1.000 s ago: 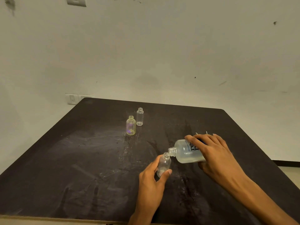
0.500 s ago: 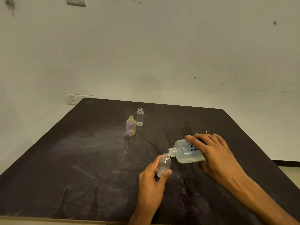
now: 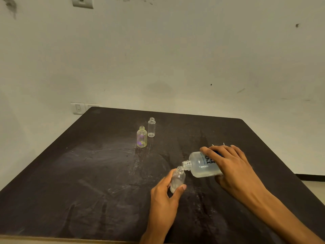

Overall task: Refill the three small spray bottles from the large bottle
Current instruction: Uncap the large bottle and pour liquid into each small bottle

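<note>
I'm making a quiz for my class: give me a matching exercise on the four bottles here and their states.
Things:
1. large bottle
2. frosted bottle
3. iridescent bottle
4. clear slim bottle

States:
A. farthest back, upright, untouched
B. tipped sideways in right hand
C. held by left hand, mouth under the pour
D. standing free, purple-green sheen

Pairs: 1-B, 2-C, 3-D, 4-A

The large bottle (image 3: 202,164) shows dark letters "re", partly covered by the right hand (image 3: 228,164); smaller print is unreadable.
</note>
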